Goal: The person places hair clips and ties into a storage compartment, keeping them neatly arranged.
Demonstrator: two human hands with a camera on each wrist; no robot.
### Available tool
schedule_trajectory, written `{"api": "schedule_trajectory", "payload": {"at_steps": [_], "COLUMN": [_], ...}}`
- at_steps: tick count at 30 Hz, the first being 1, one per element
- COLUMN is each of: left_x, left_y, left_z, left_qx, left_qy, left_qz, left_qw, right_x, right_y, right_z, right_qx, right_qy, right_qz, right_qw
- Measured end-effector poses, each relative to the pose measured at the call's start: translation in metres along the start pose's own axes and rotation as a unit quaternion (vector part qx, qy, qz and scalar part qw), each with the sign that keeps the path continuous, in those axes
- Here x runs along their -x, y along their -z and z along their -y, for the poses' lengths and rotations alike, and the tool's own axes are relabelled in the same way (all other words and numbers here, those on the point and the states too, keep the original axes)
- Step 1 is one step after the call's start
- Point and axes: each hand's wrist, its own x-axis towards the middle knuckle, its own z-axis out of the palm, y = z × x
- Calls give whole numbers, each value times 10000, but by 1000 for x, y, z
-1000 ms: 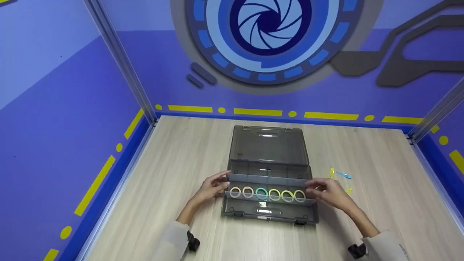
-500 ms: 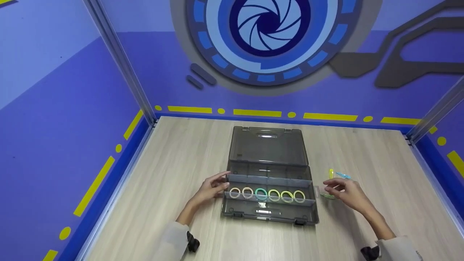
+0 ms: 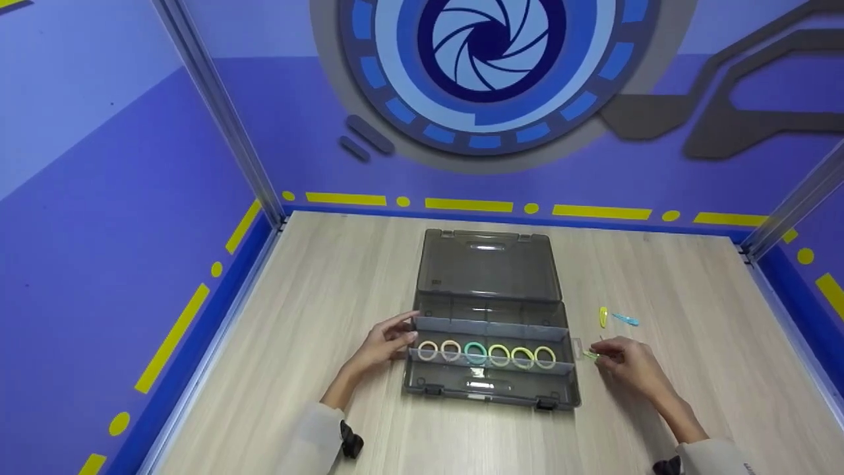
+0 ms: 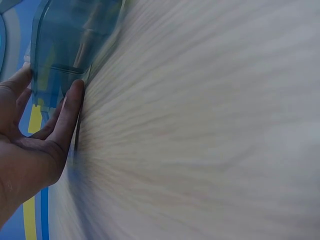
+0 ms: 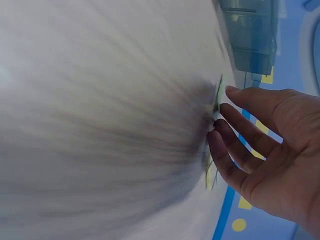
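A smoky see-through plastic case [image 3: 491,389] lies with its lid [image 3: 488,264] folded back. Several hair ties stand in a row in its middle compartment, among them a teal hair tie [image 3: 475,353] and a yellow one [image 3: 544,357]. My left hand [image 3: 382,343] rests against the case's left side, fingers fairly straight, and the left wrist view shows the fingertips touching its wall. Right of the case, my right hand [image 3: 630,363] reaches down to a green hair clip [image 3: 591,355]. In the right wrist view its fingers [image 5: 227,160] are loosely bent beside the clip, thumb and forefinger apart.
A yellow hair clip [image 3: 603,316] and a blue hair clip [image 3: 626,319] lie on the wooden table [image 3: 343,264] beyond my right hand. A clear tab [image 3: 577,348] sticks out at the case's right side. Blue panels [image 3: 428,165] wall the table at the back and sides.
My right hand has left the case's right edge, moved right, then come down to the green hair clip. The left hand and case have stayed put.
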Motion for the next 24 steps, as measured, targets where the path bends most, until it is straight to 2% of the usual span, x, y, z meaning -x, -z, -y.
{"api": "schedule_trajectory", "payload": {"at_steps": [10,13,17,24], "left_x": [1,1,1,2], "left_y": [0,0,0,0], "left_z": [0,0,-1,-2], "left_qx": [-37,26,1,-52], "left_qy": [-165,-148,-147,-4], "left_qz": [25,59,74,20], "left_qw": [9999,9999,9999,10000], "right_x": [1,2,1,-1], "right_y": [-1,-1,-4,-9], "right_z": [4,3,0,-3], "right_qx": [30,105,178,312], "right_qy": [-410,-293,59,271], "right_qz": [307,135,-139,-221], "right_qw": [9987,9994,9997,9989]}}
